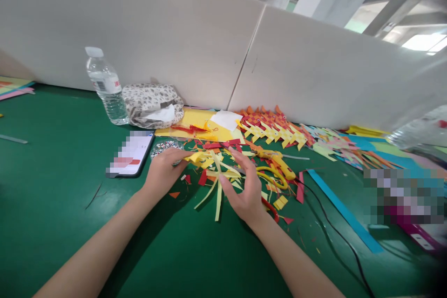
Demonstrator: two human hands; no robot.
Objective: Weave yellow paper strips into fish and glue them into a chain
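Observation:
My left hand [164, 170] is closed, thumb and fingers pinching a folded yellow paper piece [199, 160]. Pale yellow paper strips [219, 195] fan out from the right side of that piece, some hanging toward me. Beside them is my right hand [246, 188], thumb and fingers apart. Its thumb tip is close to the strips; whether it touches them I cannot tell. Just beyond the right hand lie yellow-handled scissors [275, 179] and a yellow glue gun [279, 164]. A red curved handle [270, 209] is partly hidden behind my right hand.
Paper scraps cover the green table [167, 251] around my hands. A phone [131, 153], water bottle [106, 86] and patterned pouch [153, 102] stand left. Woven paper fish shapes [274, 130] lie at the back. At right are a black cord [335, 233] and blue strip [344, 209].

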